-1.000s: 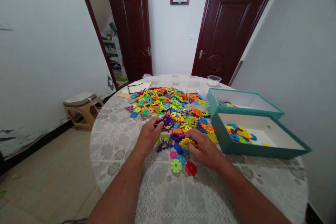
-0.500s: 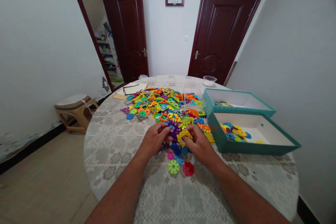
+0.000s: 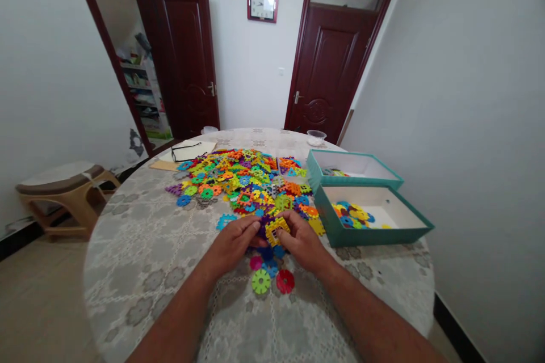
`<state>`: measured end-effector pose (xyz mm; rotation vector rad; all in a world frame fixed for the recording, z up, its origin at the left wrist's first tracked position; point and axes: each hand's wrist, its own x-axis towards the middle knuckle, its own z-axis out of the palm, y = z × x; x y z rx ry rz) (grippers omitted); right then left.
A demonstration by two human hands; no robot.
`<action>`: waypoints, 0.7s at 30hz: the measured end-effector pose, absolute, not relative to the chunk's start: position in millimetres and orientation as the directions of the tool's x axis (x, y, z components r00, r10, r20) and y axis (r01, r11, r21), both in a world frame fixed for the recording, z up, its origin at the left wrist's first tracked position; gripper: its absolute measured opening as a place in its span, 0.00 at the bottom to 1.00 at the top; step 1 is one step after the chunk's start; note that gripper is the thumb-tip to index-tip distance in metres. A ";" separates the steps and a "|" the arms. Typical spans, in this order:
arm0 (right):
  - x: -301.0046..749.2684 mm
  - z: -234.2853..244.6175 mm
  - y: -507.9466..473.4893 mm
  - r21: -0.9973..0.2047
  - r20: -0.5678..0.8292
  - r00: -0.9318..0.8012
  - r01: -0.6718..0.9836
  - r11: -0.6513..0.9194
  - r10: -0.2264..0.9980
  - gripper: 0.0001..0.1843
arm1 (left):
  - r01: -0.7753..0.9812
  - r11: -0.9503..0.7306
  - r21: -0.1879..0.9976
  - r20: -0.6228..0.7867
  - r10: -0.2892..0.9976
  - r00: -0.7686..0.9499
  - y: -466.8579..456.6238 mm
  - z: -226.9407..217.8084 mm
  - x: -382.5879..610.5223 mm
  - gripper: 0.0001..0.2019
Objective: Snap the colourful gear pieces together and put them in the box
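A heap of coloured plastic interlocking pieces (image 3: 247, 178) covers the middle of a round table with a lace cloth (image 3: 140, 249). My left hand (image 3: 232, 244) and my right hand (image 3: 302, 241) meet at the near edge of the heap, fingers pinched together on a yellow square piece (image 3: 276, 228) joined to a purple one. Green (image 3: 261, 281), red (image 3: 285, 281), pink and blue round pieces lie on the cloth just below my hands.
Two teal boxes stand at the right: the near one (image 3: 374, 232) holds several coloured pieces, the far one (image 3: 353, 167) a few. Glasses on paper (image 3: 187, 150) and a small clear bowl (image 3: 316, 137) sit at the back. A stool (image 3: 59, 187) stands left of the table.
Both hands have come together at the near edge of the heap. The right hand lifted a yellow piece off the cloth and now both hands hold it against a purple one. The camera turned left.
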<state>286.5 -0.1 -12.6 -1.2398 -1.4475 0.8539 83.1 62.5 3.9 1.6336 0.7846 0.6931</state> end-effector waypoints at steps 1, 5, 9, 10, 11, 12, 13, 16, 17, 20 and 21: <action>286.6 -10.8 -0.6 -0.930 0.247 0.021 0.286 0.231 0.969 0.14 | 0.124 -0.136 0.983 0.030 0.784 0.620 62.0 4.7 82.5 0.21; 289.2 11.4 -9.6 -0.866 0.240 -0.069 0.435 0.246 0.968 0.16 | 0.221 -0.279 0.934 0.085 0.778 0.622 63.5 8.7 78.3 0.21; 308.0 47.7 -17.7 -0.765 0.240 -0.065 0.601 0.230 0.969 0.17 | 0.497 -0.437 0.749 0.261 0.885 0.385 73.8 10.0 68.6 0.18; 317.9 56.4 -15.9 -0.734 0.256 -0.037 0.642 0.219 0.966 0.17 | 0.586 -0.445 0.677 0.306 0.895 0.326 77.2 9.0 65.1 0.17; 330.0 64.4 -11.7 -0.702 0.282 0.001 0.682 0.205 0.959 0.17 | 0.671 -0.438 0.599 0.336 0.898 0.286 80.7 7.6 61.4 0.16; 344.1 71.6 -5.2 -0.670 0.317 0.051 0.719 0.186 0.947 0.16 | 0.747 -0.416 0.518 0.347 0.901 0.262 83.9 5.8 57.6 0.15; 359.7 78.0 3.5 -0.636 0.346 0.095 0.756 0.158 0.934 0.17 | 0.811 -0.386 0.439 0.339 0.907 0.249 86.8 3.9 53.7 0.15; 409.3 93.6 37.2 -0.563 0.413 0.312 0.826 -0.030 0.856 0.20 | 0.921 -0.285 0.264 0.257 0.942 0.218 92.0 0.0 43.7 0.19; 424.3 97.8 48.3 -0.548 0.431 0.379 0.831 -0.096 0.819 0.21 | 0.938 -0.256 0.235 0.223 0.953 0.204 92.6 -0.2 41.3 0.20; 456.1 106.5 71.2 -0.537 0.453 0.503 0.813 -0.226 0.736 0.24 | 0.960 -0.197 0.199 0.124 0.977 0.174 91.6 0.9 37.1 0.21; 461.3 107.2 74.1 -0.538 0.452 0.517 0.808 -0.240 0.727 0.26 | 0.962 -0.191 0.193 0.094 0.980 0.176 90.7 1.3 36.7 0.20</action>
